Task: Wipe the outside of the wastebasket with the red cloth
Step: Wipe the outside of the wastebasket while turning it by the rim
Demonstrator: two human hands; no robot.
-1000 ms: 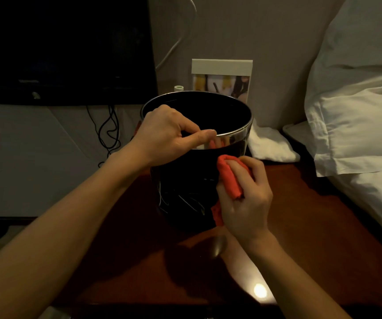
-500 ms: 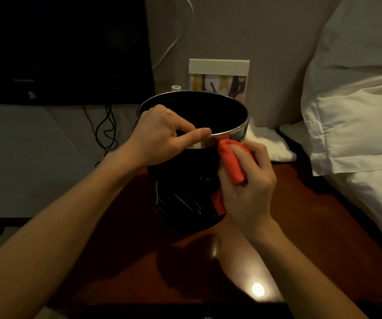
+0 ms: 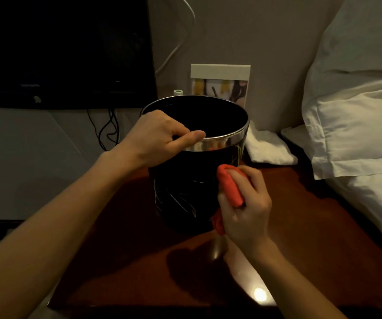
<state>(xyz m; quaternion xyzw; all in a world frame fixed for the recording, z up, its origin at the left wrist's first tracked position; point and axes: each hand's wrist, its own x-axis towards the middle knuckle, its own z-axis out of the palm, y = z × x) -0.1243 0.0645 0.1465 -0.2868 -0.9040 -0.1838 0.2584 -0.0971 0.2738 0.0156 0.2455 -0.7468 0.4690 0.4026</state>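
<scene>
- Currently: black wastebasket upright on the dark red-brown table, chrome band round the rim.
- Left hand clamped on the near-left rim, thumb flat along the chrome band, fingers curled over the edge.
- Right hand gripping the bunched red cloth, pressed to the basket's outer wall, near-right side, about mid-height.
- Behind the basket: framed card, small white bottle cap.
- Right of table: folded white towel, white pillows.
- Upper left: dark screen, black cables below.
</scene>
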